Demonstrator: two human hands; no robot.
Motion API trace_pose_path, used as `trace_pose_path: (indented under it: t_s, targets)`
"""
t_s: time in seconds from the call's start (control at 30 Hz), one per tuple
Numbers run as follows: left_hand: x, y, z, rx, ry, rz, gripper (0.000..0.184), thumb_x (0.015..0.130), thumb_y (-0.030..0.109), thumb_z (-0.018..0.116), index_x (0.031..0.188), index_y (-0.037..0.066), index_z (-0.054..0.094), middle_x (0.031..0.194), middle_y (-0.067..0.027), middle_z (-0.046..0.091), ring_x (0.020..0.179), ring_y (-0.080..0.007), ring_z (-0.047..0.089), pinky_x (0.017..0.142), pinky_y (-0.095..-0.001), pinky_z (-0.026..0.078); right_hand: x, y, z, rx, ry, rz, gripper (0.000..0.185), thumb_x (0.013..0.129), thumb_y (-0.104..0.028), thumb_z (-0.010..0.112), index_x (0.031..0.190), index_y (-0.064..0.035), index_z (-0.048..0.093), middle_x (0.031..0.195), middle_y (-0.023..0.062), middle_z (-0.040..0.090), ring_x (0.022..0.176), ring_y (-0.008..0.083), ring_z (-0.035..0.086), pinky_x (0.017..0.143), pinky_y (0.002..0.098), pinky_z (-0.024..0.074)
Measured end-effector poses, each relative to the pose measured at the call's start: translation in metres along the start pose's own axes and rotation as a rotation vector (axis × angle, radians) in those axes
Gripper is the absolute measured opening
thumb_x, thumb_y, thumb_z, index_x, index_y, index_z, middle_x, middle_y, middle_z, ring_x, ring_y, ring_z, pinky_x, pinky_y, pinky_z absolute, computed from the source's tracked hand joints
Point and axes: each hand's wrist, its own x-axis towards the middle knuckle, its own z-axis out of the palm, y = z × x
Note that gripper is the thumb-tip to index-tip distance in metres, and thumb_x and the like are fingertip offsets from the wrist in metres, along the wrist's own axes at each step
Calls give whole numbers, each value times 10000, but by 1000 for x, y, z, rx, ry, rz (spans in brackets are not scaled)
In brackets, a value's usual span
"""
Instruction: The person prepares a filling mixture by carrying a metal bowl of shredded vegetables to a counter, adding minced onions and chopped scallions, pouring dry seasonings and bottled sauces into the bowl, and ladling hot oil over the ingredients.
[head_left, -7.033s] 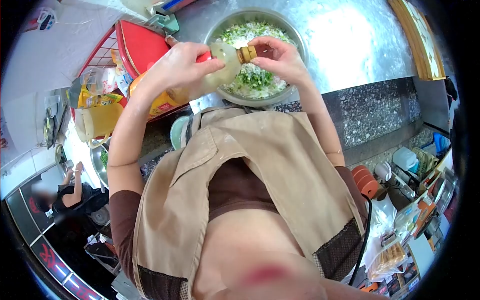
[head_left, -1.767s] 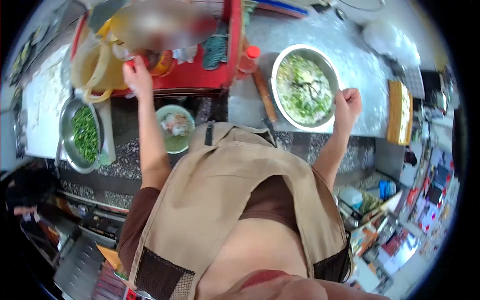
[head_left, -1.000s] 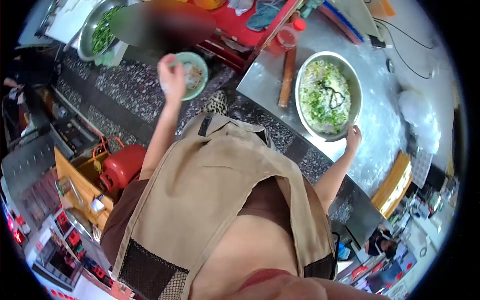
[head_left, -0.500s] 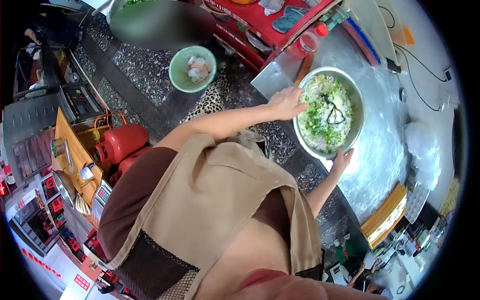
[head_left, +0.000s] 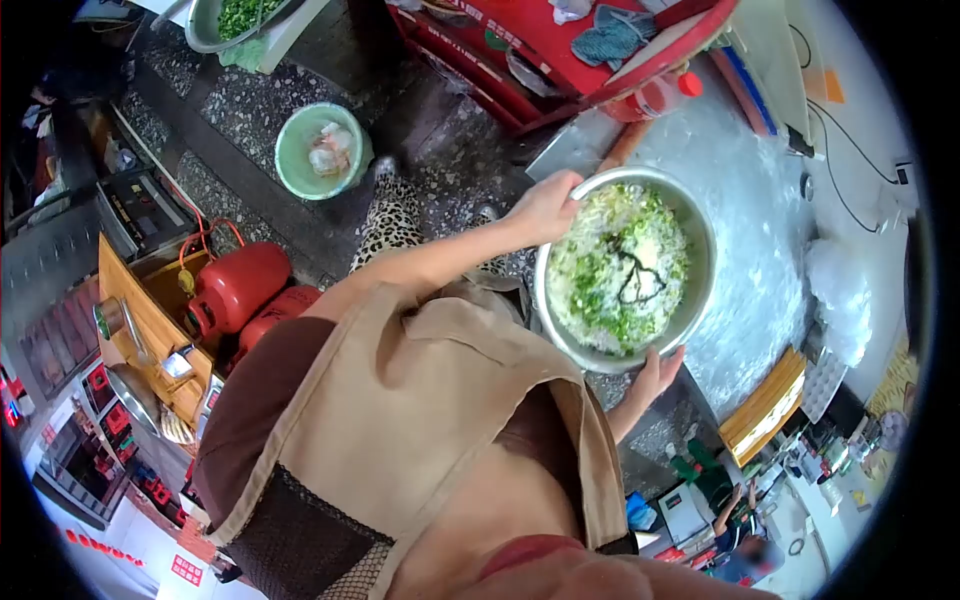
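A large metal mixing bowl (head_left: 706, 290) holds shredded pale vegetables and chopped green onion (head_left: 610, 270), with a dark sauce drizzled over a white patch near the middle. My left hand (head_left: 548, 207) is closed on its upper left rim. At the lower edge, my right hand (head_left: 655, 377) grips the rim with the thumb on top; its other fingers are partly hidden. The bowl overhangs the near edge of the metal-topped table (head_left: 755, 220), over the floor. Whether its base touches the table is hidden.
A wooden handle (head_left: 625, 145) and a red-capped bottle (head_left: 655, 97) lie beyond the bowl, beside a red cabinet (head_left: 480, 70). A green bucket (head_left: 282, 150) stands on the floor by my feet. Red gas cylinders (head_left: 240, 285) are at left. Another person (head_left: 735, 535) is at lower right.
Both hands have drawn the bowl off the tabletop toward my body, past the table edge. My view has turned slightly, and the basin of chopped greens at upper left shows more.
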Motion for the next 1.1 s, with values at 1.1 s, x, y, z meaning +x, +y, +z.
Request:
trace_pose_path:
  t_s: [1.1]
  targets:
    - [-1,-433,-194,319,-464,-962,523,757,386,578,1026,-45,455,721,-152,590,612,-214,596,527,-339,512,99,283,415,-1165,-961,-98,735,673,-339,660,1262,-14,365,1220,188,461,1065,327,492,906,377,391]
